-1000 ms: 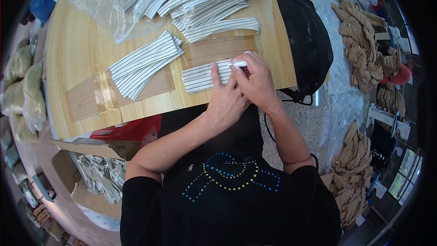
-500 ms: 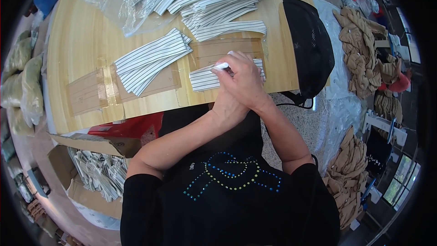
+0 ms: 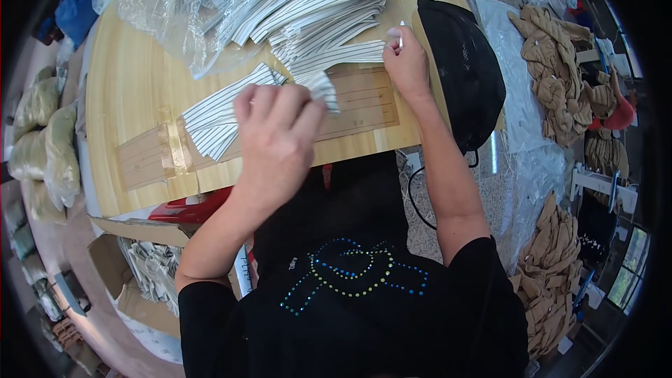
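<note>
A striped white fabric strip curls up from my left hand, whose fingers are closed on it. It hangs over the left part of a brown cardboard piece with drawn lines taped to the table. Closed around a slim white pen, my right hand is at the right end of a flat striped strip; whether it grips that strip's end I cannot tell. A fanned stack of striped strips lies left of my left hand, partly hidden by it.
A large pile of striped strips and clear plastic cover the far table. A black mesh bag lies at the right edge. An open carton of strips stands below left; brown garments are heaped on the right.
My hands, formerly together over the strip on the cardboard, have parted. The left has lifted the strip leftward off the cardboard; the right has moved up and right with the pen.
</note>
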A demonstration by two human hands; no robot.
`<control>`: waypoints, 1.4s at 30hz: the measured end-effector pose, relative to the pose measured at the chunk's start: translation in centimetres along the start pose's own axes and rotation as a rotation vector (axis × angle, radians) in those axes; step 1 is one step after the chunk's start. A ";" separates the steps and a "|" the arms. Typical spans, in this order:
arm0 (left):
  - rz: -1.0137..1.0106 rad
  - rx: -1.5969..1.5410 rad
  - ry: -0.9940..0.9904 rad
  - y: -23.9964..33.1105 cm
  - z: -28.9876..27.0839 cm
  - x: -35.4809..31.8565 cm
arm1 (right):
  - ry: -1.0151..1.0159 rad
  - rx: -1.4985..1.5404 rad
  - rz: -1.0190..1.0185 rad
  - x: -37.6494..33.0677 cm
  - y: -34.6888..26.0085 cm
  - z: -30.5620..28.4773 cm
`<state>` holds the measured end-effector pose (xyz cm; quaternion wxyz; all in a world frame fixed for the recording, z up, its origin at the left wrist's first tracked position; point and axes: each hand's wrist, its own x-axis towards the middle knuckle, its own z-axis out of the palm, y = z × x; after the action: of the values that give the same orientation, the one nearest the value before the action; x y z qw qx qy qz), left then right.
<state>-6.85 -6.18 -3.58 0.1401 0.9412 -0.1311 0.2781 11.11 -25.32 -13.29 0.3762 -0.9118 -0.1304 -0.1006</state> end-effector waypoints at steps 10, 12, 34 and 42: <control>-0.382 -0.084 -0.011 -6.9 3.2 -4.6 | -0.023 1.158 0.081 -7.5 -8.0 -7.8; -0.477 -0.249 0.233 -6.4 2.2 -3.4 | -0.002 0.990 0.153 -9.3 -6.0 -6.2; 0.046 -0.036 -0.265 5.3 8.9 -2.6 | 0.048 0.055 -0.026 -10.4 -2.0 -3.1; 0.007 0.029 -0.400 6.2 7.9 -2.1 | 0.044 0.042 -0.025 -10.5 -2.1 -3.1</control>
<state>-6.71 -14.24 -9.90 0.0965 0.9792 -0.1557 0.0878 0.27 -27.82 -12.67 0.3967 -0.8996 -0.1354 -0.1226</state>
